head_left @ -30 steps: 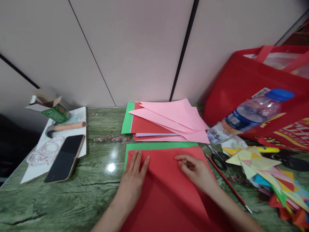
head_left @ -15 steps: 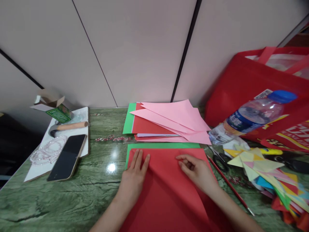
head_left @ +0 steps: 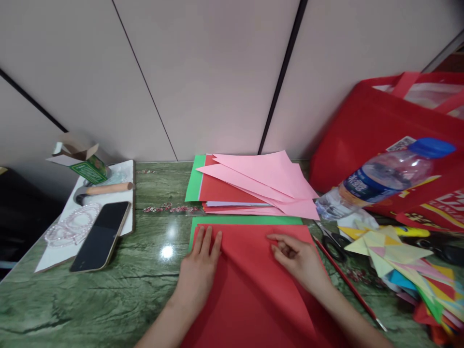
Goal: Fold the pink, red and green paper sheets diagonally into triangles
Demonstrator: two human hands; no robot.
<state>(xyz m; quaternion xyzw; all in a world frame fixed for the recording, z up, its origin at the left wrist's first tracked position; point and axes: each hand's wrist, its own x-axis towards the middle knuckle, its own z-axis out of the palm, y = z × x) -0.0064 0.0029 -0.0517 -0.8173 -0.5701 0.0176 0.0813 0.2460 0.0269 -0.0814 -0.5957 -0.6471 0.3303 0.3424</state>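
A large sheet of red paper [head_left: 250,290] lies in front of me, with a green sheet [head_left: 250,220] showing along its top and left edges. My left hand [head_left: 201,261] is flat on the red paper near its upper left, fingers stretched out. Over the upper right part of the paper, my right hand [head_left: 297,258] has its fingers loosely curled. A small gap shows between its thumb and index finger, and I see nothing in it. The red paper bulges along a diagonal between the hands, and its right side curves under my right forearm.
Pink sheets [head_left: 261,176] top a paper stack against the wall. At right are a pencil [head_left: 350,285], scissors [head_left: 335,244], paper scraps [head_left: 398,256], a water bottle [head_left: 384,181] and a red bag [head_left: 348,130]. At left, a phone [head_left: 99,237] lies near a small box [head_left: 85,164].
The view has shifted slightly, moving the items at right a little outward. Both hands keep almost the same pose on the red paper.
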